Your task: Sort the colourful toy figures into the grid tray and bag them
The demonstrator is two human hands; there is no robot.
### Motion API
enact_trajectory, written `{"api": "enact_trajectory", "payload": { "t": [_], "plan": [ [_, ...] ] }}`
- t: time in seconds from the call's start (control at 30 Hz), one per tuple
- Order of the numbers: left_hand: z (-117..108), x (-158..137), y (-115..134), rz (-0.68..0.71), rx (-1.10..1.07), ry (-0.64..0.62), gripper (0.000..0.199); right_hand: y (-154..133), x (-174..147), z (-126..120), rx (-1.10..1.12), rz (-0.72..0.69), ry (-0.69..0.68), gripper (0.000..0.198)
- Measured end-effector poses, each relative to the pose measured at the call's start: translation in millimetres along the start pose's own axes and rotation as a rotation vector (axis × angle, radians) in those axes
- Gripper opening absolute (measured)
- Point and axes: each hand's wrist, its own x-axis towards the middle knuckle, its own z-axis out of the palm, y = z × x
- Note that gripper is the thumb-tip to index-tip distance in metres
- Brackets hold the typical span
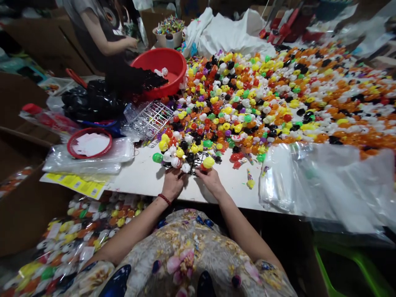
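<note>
A black plastic grid [201, 158] stands at the front of the white table, its left part filled with small round-headed plastic toys in white, black, yellow and green. My left hand [173, 182] is closed on its near edge, just below a white toy [185, 168]. With bent fingers, my right hand [210, 181] grips the grid's near right side. A yellow-headed toy [208, 162] with orange under it sits right above those fingers; whether they also touch it is hidden. One loose yellow-tipped toy [250, 181] lies to the right.
A large heap of toys [247, 99] covers the table beyond. Clear plastic bags [287, 177] lie right; a red basket with white cards [99, 143], white grids [154, 117] and a red tub [177, 68] are left. Another person [99, 37] works back left. Packed toys [68, 243] fill the lower left.
</note>
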Motion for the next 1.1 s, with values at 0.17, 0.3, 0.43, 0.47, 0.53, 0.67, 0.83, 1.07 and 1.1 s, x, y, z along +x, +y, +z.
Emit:
{"api": "enact_trajectory", "payload": {
  "t": [0.17, 0.3, 0.43, 0.47, 0.53, 0.67, 0.83, 1.07, 1.1],
  "plan": [
    [-1.8, 0.5, 0.6, 0.008, 0.006, 0.01, 0.02, 2.0, -1.0, 8.8, -0.185, -0.058, 0.002, 0.012],
    [-2.4, 0.8, 0.7, 0.015, -0.002, 0.001, 0.017, -1.9, -5.2, 6.3, -0.352, -0.13, -0.053, 0.008],
    [-1.7, 0.6, -1.4, 0.024, 0.01, 0.02, 0.018, -2.6, -6.4, -0.2, -0.525, -0.191, -0.102, 0.009],
    [-1.6, 0.6, -2.1, 0.027, 0.012, 0.018, 0.018, -1.9, -6.3, -1.4, -0.574, -0.212, -0.114, 0.009],
    [-1.7, 0.6, -3.0, 0.028, 0.015, 0.005, 0.017, -0.1, -6.1, -2.0, -0.663, -0.252, -0.125, 0.01],
    [-2.5, 0.8, -3.2, 0.017, 0.008, 0.0, 0.016, 3.7, -8.0, 4.2, -0.742, -0.315, -0.125, 0.013],
    [-3.5, 1.0, -3.0, 0.022, -0.02, 0.004, 0.019, 5.3, -10.1, -6.0, -0.614, -0.323, -0.122, 0.018],
    [-2.2, 0.6, -3.2, 0.003, -0.006, 0.008, 0.019, -12.5, 23.2, -117.2, -0.94, -0.184, 0.336, 0.036],
    [-2.2, 0.7, -3.2, -0.003, -0.011, 0.009, 0.019, -15.4, 30.0, -129.8, -0.986, -0.166, 0.363, 0.036]
  ]
}}
